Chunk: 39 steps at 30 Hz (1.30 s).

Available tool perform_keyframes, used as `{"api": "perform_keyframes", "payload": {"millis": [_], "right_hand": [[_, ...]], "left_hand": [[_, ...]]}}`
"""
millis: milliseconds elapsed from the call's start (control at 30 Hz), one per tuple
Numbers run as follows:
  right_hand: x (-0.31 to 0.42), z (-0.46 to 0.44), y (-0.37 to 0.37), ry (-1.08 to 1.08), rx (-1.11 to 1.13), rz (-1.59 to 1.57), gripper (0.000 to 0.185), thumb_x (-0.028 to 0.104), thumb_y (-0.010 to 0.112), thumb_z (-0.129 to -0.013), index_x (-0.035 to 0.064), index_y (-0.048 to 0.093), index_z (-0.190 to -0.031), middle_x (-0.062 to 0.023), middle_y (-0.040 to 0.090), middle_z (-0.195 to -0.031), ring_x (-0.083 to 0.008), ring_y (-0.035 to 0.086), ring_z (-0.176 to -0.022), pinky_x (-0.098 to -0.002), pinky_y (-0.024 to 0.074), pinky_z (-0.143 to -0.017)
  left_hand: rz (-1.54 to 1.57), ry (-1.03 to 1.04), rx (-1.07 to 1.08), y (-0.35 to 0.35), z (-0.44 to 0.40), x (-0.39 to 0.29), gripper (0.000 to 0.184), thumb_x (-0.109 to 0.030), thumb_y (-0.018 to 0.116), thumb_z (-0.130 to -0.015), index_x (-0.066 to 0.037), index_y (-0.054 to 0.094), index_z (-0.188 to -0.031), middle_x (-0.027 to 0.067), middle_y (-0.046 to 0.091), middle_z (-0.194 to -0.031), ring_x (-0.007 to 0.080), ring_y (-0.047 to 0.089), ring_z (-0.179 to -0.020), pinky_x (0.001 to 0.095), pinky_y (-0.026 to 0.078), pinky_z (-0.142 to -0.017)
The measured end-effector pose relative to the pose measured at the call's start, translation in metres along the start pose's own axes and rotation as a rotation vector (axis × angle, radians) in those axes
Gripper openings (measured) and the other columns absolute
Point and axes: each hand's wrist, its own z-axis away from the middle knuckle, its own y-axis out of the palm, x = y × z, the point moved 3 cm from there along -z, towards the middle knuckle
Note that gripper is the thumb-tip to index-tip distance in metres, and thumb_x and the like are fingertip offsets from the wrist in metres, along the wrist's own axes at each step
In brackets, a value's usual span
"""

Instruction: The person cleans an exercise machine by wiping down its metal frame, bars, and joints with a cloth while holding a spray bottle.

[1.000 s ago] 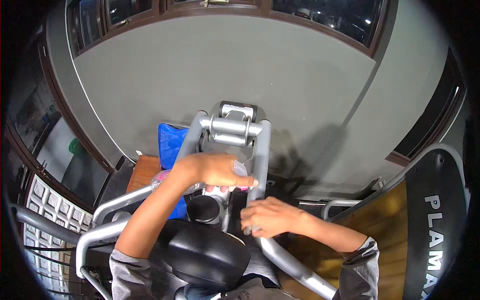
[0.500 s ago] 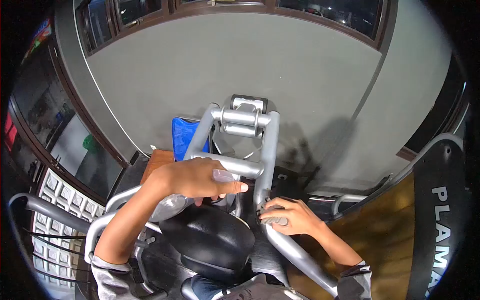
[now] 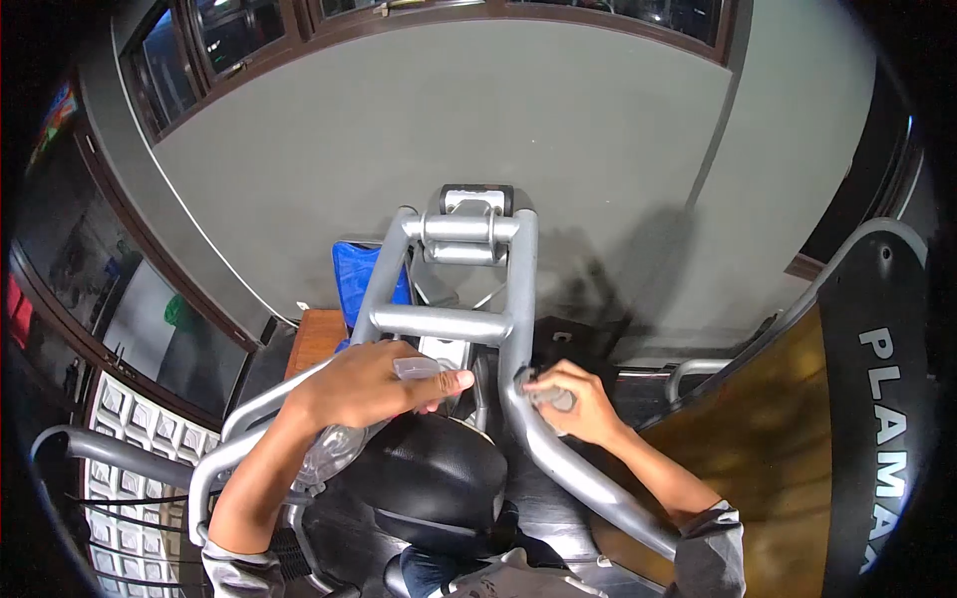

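So the right hand has crept a bit higher up the silver-grey round metal tube over the last second, and now it's at the bend just below where the straight silver crossbar joins. Its fingers are bunched around a small grey cloth-like wad, which sits right against the tube as far as I can tell, so a different stretch of metal is getting the contact. The left hand has dropped back off the crossbar, leaving it in full view, and hangs over the far edge of the rounded black padded cushion. Those fingers are wrapped around a clear plastic bottle, tilted, its body poking out under the wrist. Can't tell if anything's being squeezed, the palm hides it.
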Motion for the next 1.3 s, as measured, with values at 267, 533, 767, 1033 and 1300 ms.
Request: {"api": "perform_keyframes", "payload": {"millis": [267, 533, 767, 1033, 1300], "right_hand": [[-0.005, 0.013, -0.003, 0.025, 0.016, -0.006, 0.031, 0.002, 0.072, -0.079, 0.0098, 0.072, -0.109, -0.0096, 0.069, -0.103, -0.0216, 0.068, -0.096, -0.0341, 0.0522, -0.082], [-0.031, -0.013, 0.004, 0.317, -0.266, 0.019, 0.020, 0.004, 0.068, -0.085, 0.0001, 0.062, -0.104, -0.0059, 0.071, -0.093, -0.0091, 0.062, -0.089, -0.0287, 0.0512, -0.082], [0.016, 0.029, -0.012, 0.203, 0.117, 0.068, 0.027, 0.009, 0.074, -0.080, 0.0075, 0.071, -0.107, -0.0099, 0.072, -0.103, -0.0239, 0.071, -0.096, -0.0346, 0.0547, -0.087], [0.034, 0.014, -0.010, 0.005, 0.110, 0.277, 0.028, 0.015, 0.070, -0.085, 0.0154, 0.071, -0.112, -0.0096, 0.063, -0.106, -0.0329, 0.068, -0.091, -0.0411, 0.0567, -0.079], [0.048, -0.023, 0.011, -0.186, 0.259, 0.565, 0.027, 0.019, 0.071, -0.080, 0.0121, 0.069, -0.106, -0.0060, 0.064, -0.115, -0.0310, 0.062, -0.105, -0.0411, 0.0565, -0.088]], "left_hand": [[0.102, -0.007, -0.031, -0.002, -0.001, -0.001, 0.071, -0.074, 0.053, -0.089, -0.006, 0.070, -0.090, 0.0036, 0.064, -0.074, 0.0158, 0.061, -0.065, 0.0326, 0.050, -0.064], [0.346, 0.049, 0.092, 0.008, -0.003, 0.003, 0.052, -0.056, 0.054, -0.097, -0.006, 0.068, -0.101, 0.0028, 0.060, -0.072, 0.0113, 0.058, -0.060, 0.0275, 0.049, -0.053], [0.691, 0.118, 0.317, 0.018, -0.010, 0.021, 0.034, -0.035, 0.054, -0.092, -0.002, 0.062, -0.091, 0.0066, 0.058, -0.084, 0.0178, 0.063, -0.068, 0.0323, 0.058, -0.063], [0.747, 0.225, 0.311, 0.025, -0.015, 0.033, 0.042, -0.046, 0.057, -0.094, -0.005, 0.063, -0.099, 0.0038, 0.058, -0.084, 0.0142, 0.060, -0.080, 0.0347, 0.058, -0.064], [0.763, 0.130, 0.147, 0.028, -0.012, 0.034, 0.050, -0.055, 0.056, -0.094, -0.006, 0.063, -0.101, 0.0020, 0.058, -0.079, 0.0126, 0.059, -0.072, 0.0313, 0.055, -0.059]]}}
